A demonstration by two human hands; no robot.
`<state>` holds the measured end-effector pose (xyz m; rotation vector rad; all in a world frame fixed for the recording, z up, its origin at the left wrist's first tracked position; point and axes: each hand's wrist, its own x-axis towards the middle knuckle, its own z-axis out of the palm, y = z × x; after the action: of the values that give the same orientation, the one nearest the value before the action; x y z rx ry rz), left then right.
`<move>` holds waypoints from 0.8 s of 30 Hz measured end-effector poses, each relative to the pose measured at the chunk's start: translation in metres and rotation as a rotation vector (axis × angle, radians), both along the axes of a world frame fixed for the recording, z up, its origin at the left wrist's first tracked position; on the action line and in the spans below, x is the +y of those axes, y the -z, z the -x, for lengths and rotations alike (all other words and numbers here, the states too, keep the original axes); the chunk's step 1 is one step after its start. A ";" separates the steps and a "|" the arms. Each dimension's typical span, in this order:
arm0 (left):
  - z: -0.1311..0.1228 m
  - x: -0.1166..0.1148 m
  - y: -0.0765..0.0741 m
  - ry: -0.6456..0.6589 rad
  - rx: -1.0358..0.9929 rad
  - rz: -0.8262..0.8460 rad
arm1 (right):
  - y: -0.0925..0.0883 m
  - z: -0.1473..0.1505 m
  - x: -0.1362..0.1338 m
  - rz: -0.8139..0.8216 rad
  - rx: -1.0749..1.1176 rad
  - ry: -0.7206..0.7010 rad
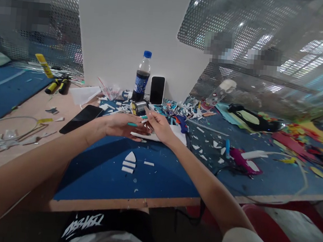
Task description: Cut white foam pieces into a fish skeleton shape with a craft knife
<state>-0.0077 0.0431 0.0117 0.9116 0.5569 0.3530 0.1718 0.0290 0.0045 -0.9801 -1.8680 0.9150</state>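
Above the blue mat (96, 179), my two hands meet in the middle of the view. A slim teal stick (132, 124) lies across the curled fingers of my left hand (123, 125), its ends partly hidden. Close against it, my right hand (161, 127) has thumb and fingers pinched together; whatever is between them is too small to make out. Beneath both hands lies a white sheet (179, 134). Nearer to me on the mat are a pointed white piece (131, 156), two white strips (128, 164) below it, and a separate white strip (149, 163).
Behind the hands stand a cola bottle (141, 79), a black-screened device (157, 90) and a spool (140, 108). A phone (81, 119) and pliers (57, 85) lie left. White scraps, a blue glue gun (182, 123) and a purple glue gun (244, 161) lie right.
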 end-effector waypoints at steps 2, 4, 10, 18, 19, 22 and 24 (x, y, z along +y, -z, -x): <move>-0.003 0.000 0.003 0.016 0.010 -0.022 | 0.004 0.000 0.001 0.044 0.037 -0.005; -0.005 0.002 0.007 0.034 0.053 -0.149 | 0.006 -0.002 0.003 0.068 0.078 0.025; 0.008 0.008 0.006 0.039 0.305 -0.739 | 0.009 -0.024 -0.014 0.177 0.180 0.185; 0.042 -0.023 0.009 0.503 0.390 -1.237 | 0.030 -0.027 -0.097 0.449 0.035 0.102; 0.042 -0.025 0.011 0.505 0.375 -1.247 | 0.033 -0.026 -0.102 0.448 0.001 0.107; 0.036 -0.029 0.019 0.501 0.309 -1.235 | 0.041 -0.029 -0.105 0.393 -0.073 0.169; 0.034 -0.031 0.023 0.473 0.290 -1.240 | 0.043 -0.035 -0.100 0.336 -0.123 0.218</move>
<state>-0.0413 0.0123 -0.0111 2.2679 0.3229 0.0974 0.2063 -0.0713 -0.0382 -1.4425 -1.6942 1.0749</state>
